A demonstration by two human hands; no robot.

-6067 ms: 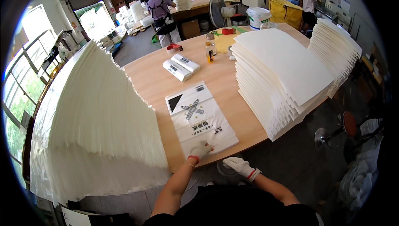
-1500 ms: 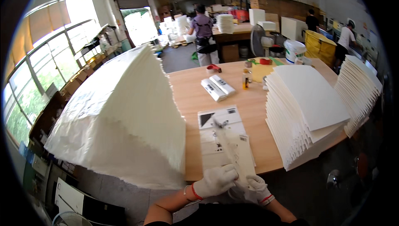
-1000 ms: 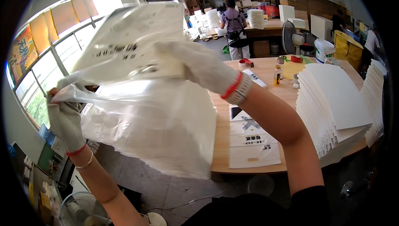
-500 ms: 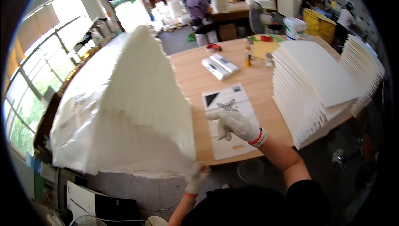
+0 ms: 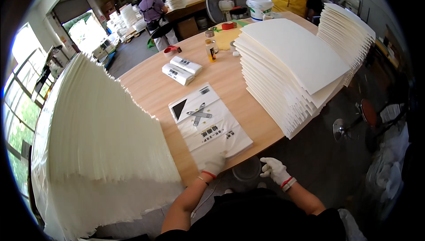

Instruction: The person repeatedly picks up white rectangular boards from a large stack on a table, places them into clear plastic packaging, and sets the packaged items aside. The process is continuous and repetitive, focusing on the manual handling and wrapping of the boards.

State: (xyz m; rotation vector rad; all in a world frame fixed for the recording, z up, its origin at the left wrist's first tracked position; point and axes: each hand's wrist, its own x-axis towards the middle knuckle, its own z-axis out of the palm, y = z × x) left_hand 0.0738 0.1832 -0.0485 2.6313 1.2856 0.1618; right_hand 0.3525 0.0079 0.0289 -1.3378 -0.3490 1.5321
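A stack of clear plastic bags (image 5: 208, 128), printed in black with crossed pencils, lies flat at the table's near edge. My left hand (image 5: 214, 165), in a white glove, rests on the bags' near end; its fingers blend into the white and their grip is unclear. Off the table edge to the right, my right hand (image 5: 274, 170), gloved too, hangs with loosely bent fingers apart and nothing in them. A tall stack of off-white paper (image 5: 106, 139) rises close by on the left. Fanned stacks of white sheets (image 5: 292, 59) stand on the right.
Farther back on the wooden table (image 5: 146, 79) lie two folded white packs (image 5: 182, 69), a red tape dispenser (image 5: 171, 51) and a small bottle (image 5: 210, 50). A white bucket (image 5: 259, 9) stands at the far side. A stool (image 5: 368, 113) is at right; co-workers stand beyond.
My view has swung right and down. The left hand has moved from beside the tall paper onto the bags' near end. My right hand has withdrawn from above the bags to beyond the table edge.
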